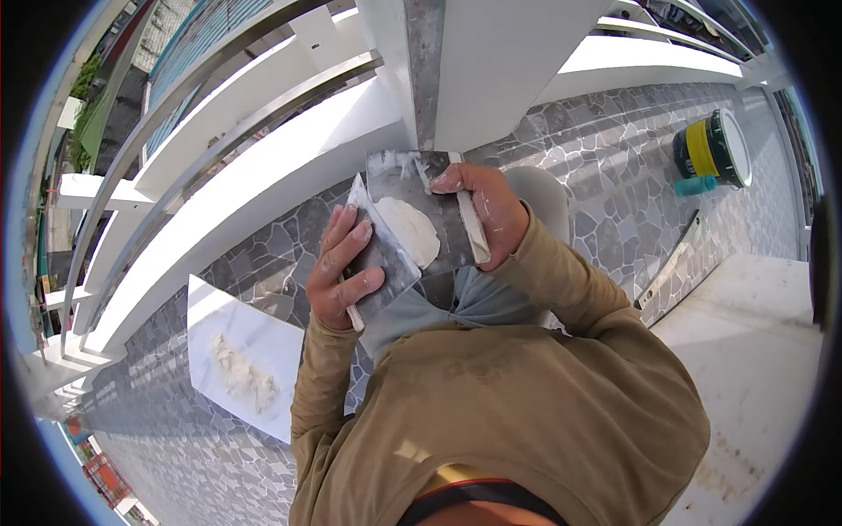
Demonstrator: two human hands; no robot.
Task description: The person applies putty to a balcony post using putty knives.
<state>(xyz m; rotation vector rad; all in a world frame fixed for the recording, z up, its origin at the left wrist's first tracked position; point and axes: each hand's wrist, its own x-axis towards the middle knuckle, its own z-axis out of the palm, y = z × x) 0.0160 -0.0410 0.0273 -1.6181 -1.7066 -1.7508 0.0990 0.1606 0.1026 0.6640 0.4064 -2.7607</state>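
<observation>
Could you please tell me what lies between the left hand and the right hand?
In the head view, the left blade, white paste and the right blade lie there.

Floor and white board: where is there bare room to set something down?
Bare floor lies between the grey-clad knee and the bucket, and below the white board in the picture. The board's upper corner is bare, above the paste. Crowded: between left hand and right hand, with two blades and a mound.
</observation>
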